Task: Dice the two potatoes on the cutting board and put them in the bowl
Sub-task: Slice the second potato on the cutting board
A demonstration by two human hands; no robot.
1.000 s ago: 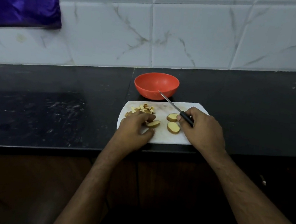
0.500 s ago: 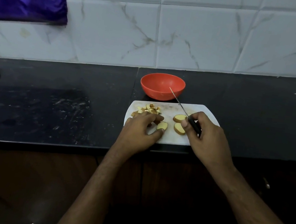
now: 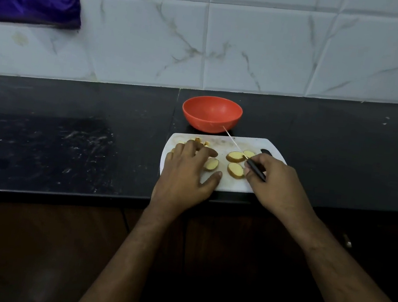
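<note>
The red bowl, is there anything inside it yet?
The red bowl looks empty: only its bare inner wall shows, though the near rim hides part of the bottom. Diced pieces and potato slices are on the cutting board.

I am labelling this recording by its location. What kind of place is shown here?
Most likely a home kitchen: a dark stone counter against a marble-patterned tiled wall, with a white cutting board carrying potato pieces and an orange bowl behind it.
</note>
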